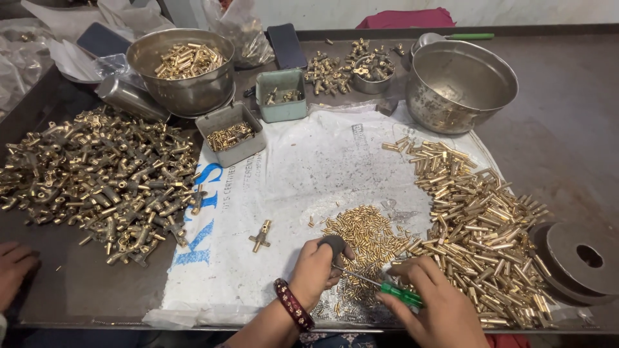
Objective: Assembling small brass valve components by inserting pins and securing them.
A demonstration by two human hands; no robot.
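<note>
My left hand (316, 267), with a dark red bangle at the wrist, is closed around a small dark part, fingertips over a heap of tiny brass pieces (364, 235). My right hand (429, 299) grips a screwdriver with a green handle (401, 294); its thin shaft points left toward my left hand. A single brass valve fitting (261, 235) lies alone on the white printed sack (284, 193) to the left of my hands. A large pile of brass tubes (480, 219) spreads just right of my hands.
A big heap of brass fittings (103, 177) covers the left. At the back stand a steel bowl of brass pieces (184, 64), two small tins (232, 132), an empty steel pot (458, 84) and a phone (287, 45). A dark disc (577, 261) lies far right. Another person's hand (13, 267) shows at the left edge.
</note>
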